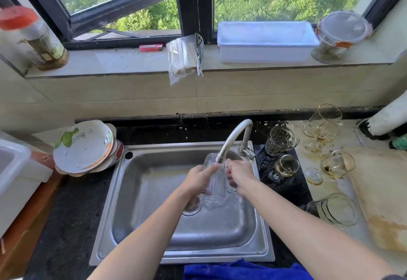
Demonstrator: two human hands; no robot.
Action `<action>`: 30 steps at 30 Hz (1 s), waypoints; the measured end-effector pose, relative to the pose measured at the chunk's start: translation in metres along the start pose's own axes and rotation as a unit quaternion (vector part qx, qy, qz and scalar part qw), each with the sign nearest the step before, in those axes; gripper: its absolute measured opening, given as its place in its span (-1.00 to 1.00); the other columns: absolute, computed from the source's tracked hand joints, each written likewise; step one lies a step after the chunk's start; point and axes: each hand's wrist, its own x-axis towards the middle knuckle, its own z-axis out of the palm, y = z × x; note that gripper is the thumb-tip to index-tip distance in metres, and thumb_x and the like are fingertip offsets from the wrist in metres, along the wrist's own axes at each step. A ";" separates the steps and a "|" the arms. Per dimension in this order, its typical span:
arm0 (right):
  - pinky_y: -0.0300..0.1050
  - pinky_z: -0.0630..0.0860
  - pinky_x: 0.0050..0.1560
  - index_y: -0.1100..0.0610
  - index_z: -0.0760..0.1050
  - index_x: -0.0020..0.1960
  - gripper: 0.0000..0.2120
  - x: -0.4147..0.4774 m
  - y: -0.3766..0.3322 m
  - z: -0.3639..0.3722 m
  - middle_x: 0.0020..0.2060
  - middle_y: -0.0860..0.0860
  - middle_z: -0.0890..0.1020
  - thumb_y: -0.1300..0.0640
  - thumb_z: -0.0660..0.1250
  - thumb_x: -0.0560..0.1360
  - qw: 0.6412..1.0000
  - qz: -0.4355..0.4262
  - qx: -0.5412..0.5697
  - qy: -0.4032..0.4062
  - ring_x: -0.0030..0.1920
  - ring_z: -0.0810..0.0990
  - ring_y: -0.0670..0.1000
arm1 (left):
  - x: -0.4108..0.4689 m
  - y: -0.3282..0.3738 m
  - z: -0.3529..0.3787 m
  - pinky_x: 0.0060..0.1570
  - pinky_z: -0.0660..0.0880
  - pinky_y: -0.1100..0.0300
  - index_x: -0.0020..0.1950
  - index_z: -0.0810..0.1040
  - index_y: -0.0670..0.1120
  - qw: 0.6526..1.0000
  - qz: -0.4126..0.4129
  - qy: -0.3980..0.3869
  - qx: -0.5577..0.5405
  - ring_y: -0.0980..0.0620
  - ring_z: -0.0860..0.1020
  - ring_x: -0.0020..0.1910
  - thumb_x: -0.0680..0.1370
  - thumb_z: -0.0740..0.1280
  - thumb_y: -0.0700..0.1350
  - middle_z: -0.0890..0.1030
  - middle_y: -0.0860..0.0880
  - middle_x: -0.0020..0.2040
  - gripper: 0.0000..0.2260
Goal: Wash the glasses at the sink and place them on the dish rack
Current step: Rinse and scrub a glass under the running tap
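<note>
Inspection at the sink (154, 202): one ribbed glass (217, 178) was held over the basin, its mouth tilted up directly beneath the faucet (233, 134) spout. This placing appeared chosen so water would run into and over it and fall toward the drain (192, 208).

The left hand (199, 179) gripped the glass's body, fingers curled round the wall, evidently to steady it. The right hand (241, 175) had its fingers curled against the glass's right side near the handle. Whether they pinched the handle or rubbed the wall could not be told.

Unwashed stock stood on the desk to the right of the sink, within the right hand's reach: a patterned mug (279, 140), a small cup (287, 165), a tipped stained glass (338, 163) and a large glass (339, 209) lying on its side. Brown residue marked several.

Stacked plates (83, 147) leaned at the sink's left corner. No dish rack could be identified with certainty. Judgement: the task was at an early washing stage, with most glasses outstanding.
</note>
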 end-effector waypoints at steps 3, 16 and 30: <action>-0.19 0.34 -0.40 0.13 0.55 -0.22 -0.77 -0.005 -0.004 0.009 -0.38 0.02 0.46 0.21 0.23 0.59 0.998 -0.048 -0.029 -0.034 -0.38 0.37 -0.02 | 0.009 -0.002 -0.006 -0.25 0.57 0.01 0.13 0.52 -0.17 0.991 -0.045 0.069 -0.107 -0.09 0.59 -0.10 0.54 0.33 0.10 0.57 -0.09 -0.01 -0.65; -0.26 0.40 0.19 0.03 0.54 0.28 -0.73 -0.023 0.008 0.006 0.10 -0.19 0.53 0.08 0.29 0.60 0.960 -0.176 -0.126 -0.176 0.14 0.50 -0.19 | 0.012 -0.009 -0.011 -0.37 0.47 0.14 0.12 0.58 -0.10 0.954 -0.132 0.031 -0.269 -0.02 0.46 -0.39 0.57 0.23 0.19 0.51 -0.13 -0.29 -0.61; -0.38 0.39 0.10 0.02 0.58 0.18 -0.80 -0.018 0.020 0.013 0.08 -0.14 0.61 0.11 0.22 0.64 0.972 -0.190 -0.084 -0.114 0.15 0.53 -0.15 | -0.001 0.001 -0.015 -0.20 0.61 -0.09 -0.19 0.45 -0.22 0.951 0.035 0.048 0.303 -0.29 0.63 -0.21 0.61 0.13 -0.19 0.63 -0.33 -0.15 -0.77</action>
